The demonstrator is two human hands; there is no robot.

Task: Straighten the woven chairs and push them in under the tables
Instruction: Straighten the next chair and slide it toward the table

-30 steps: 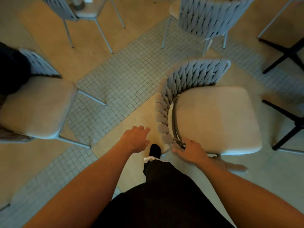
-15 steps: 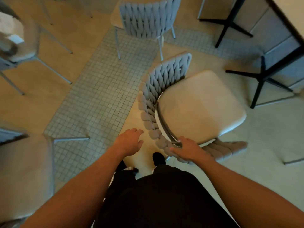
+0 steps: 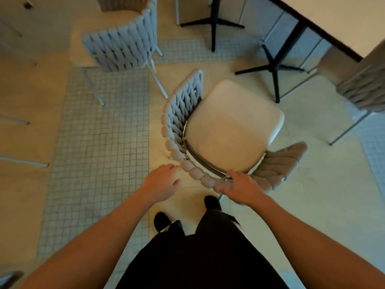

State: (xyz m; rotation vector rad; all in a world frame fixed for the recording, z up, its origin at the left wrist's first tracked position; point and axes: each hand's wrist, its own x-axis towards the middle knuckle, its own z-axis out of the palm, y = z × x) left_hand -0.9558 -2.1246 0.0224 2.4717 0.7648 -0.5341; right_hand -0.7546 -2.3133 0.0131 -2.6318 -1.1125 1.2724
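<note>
Beige floor [image 3: 312, 184] with bands of small grey tiles fills the view, and since a second ago the outlook has swung round to the right: a pale table [image 3: 343, 19] on black crossed feet now shows at the upper right, where earlier only floor and other chairs were seen. That suggests the person has turned the woven chair [image 3: 231, 126] to face the table, so straightening looks nearly done and the push under it is not yet made; the seat stands near the table's black base [image 3: 273, 67] but well short of the top. A second woven chair [image 3: 123, 46] stands beyond it at the upper left, and part of a third shows at the right edge. The right hand [image 3: 241, 187] holds its grip on the curved woven back where it meets the metal rim, fingers curled over the top. The left hand [image 3: 161, 183] has come forward from open air to touch the woven back with relaxed, loosely spread fingers, grasping nothing. No brand, label or writing can be read anywhere.
</note>
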